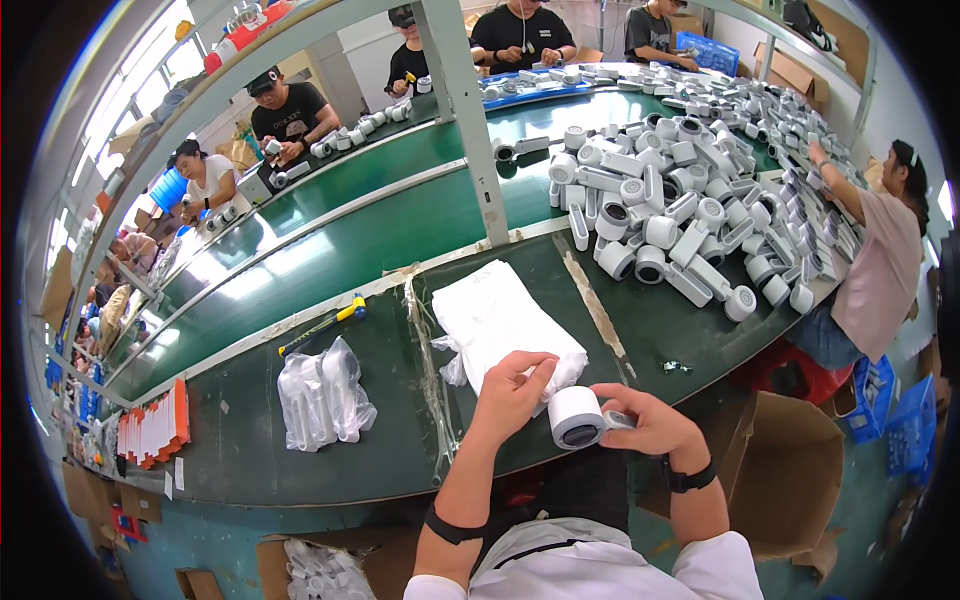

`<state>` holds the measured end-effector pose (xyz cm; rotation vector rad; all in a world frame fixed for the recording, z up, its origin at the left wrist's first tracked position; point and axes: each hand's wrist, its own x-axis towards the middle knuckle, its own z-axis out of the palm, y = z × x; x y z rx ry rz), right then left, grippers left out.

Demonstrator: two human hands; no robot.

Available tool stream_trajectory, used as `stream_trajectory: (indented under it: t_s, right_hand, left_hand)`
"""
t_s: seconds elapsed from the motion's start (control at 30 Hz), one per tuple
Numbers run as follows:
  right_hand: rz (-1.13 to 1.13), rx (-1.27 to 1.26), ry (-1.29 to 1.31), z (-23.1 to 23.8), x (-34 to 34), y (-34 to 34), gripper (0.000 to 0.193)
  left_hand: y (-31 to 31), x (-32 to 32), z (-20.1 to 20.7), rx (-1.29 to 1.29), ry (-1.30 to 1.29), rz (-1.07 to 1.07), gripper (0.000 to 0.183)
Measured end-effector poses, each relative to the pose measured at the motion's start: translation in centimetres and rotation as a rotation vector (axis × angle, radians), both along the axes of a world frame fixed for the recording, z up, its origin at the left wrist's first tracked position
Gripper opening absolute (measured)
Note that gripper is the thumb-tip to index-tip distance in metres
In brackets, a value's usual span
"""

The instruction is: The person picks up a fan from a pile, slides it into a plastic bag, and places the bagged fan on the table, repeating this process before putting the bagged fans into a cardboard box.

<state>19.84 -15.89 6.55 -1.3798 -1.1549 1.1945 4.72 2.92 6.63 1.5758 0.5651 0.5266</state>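
Both forearms come up from the lower edge and meet over the near rim of the green tabletop [300,440]. The left arm, with a dark band near the elbow, angles up and to the right; its left hand [512,392] is bent at the wrist, fingers curled down onto the top of a white part [577,416] and onto the near edge of a bag stack [500,315] of white plastic bags just behind it. The right arm, wearing a black watch at the wrist, comes in from the right; the right hand [650,420] is closed around the side of the part, thumb on top, gripping what seems to be its handle end, though that piece is mostly hidden by the fingers. The part is a short white cylinder with a dark round opening facing the camera, held between both hands just above the tabletop's edge, in front of the person's chest. To the left lie clear bags [322,395] with white pieces inside and a yellow-handled tool [325,322]. Far right on the tabletop is a big pile [690,200] of the same white parts, where another person reaches in. An open carton [790,470] stands on the floor at right.
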Motion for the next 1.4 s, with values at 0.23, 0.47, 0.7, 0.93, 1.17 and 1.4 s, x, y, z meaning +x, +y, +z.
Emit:
stream_trajectory:
  t_s: [0.23,0.47,0.7,0.93,1.17,1.4]
  right_hand:
    - [-0.031,-0.119,0.058,-0.1,-0.3,1.5,0.088]
    - [0.013,-0.138,0.005,-1.4,0.5,3.1,0.068]
    - [-0.309,-0.156,0.064,-0.8,-1.6,2.9,0.063]
    - [-0.513,-0.136,-0.041,-1.0,-3.1,3.8,0.060]
    - [-0.598,0.161,-0.283,-5.3,-3.3,4.7,0.074]
    - [-0.668,0.229,0.320,-3.6,-3.8,5.3,0.065]
  left_hand:
    - [0.3,-0.2,-0.7,-0.112,-0.050,-0.093,0.019]
    - [0.5,-0.6,-0.6,-0.182,0.024,-0.088,0.018]
    - [-0.6,-0.5,-1.2,0.196,-0.119,0.047,0.012]
    - [-2.5,-0.5,-1.1,0.770,-0.160,0.047,0.013]
    - [-5.2,0.0,-1.9,0.875,-0.177,-0.031,0.022]
    - [-6.5,-1.4,-2.6,0.554,-0.231,-0.189,0.028]
